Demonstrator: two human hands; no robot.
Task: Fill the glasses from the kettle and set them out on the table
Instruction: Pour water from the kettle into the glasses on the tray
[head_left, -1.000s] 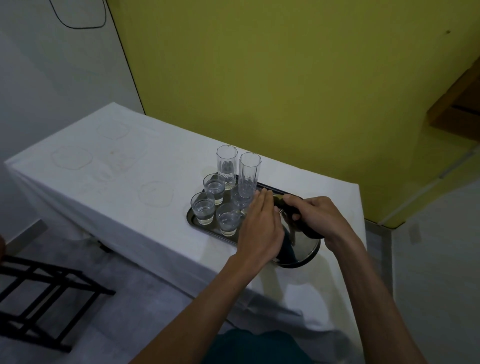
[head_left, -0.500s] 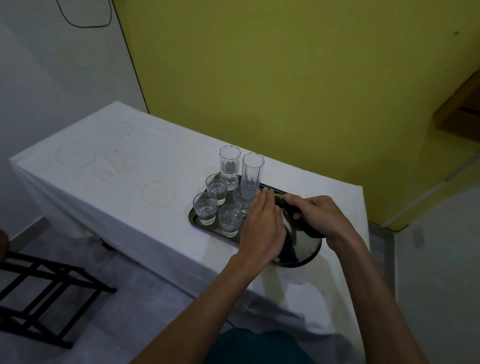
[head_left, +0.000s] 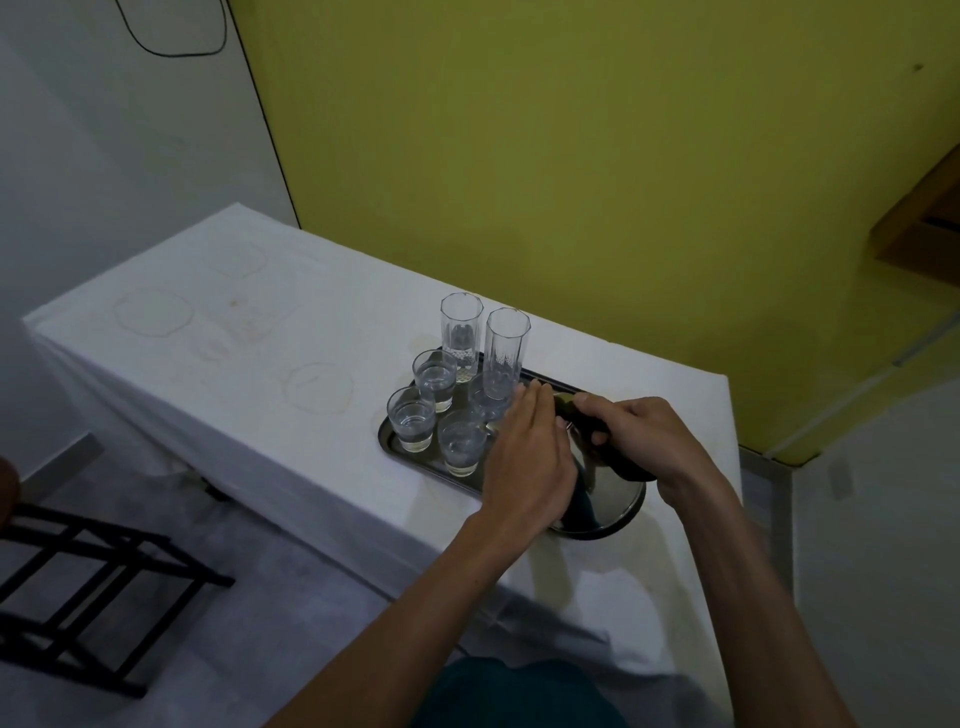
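Note:
A dark metal tray (head_left: 385, 435) on the white table (head_left: 249, 374) carries several glasses. Two tall glasses (head_left: 461, 328) stand at the back; short glasses (head_left: 411, 418) with water stand in front. A shiny steel kettle (head_left: 613, 493) sits at the tray's right end. My right hand (head_left: 641, 434) grips the kettle's dark handle (head_left: 574, 413). With straight fingers, my left hand (head_left: 527, 454) rests flat on the kettle's top and hides its spout and much of its body.
The table stands against a yellow wall (head_left: 571, 156), with a white wall on the left. Faint ring stains (head_left: 318, 387) mark the cloth left of the tray. A black metal frame (head_left: 78, 577) stands on the grey floor at lower left. A wooden shelf (head_left: 930, 218) juts out at right.
Both hands stay in place on the kettle; the glasses have not moved. Only the camera view has shifted slightly.

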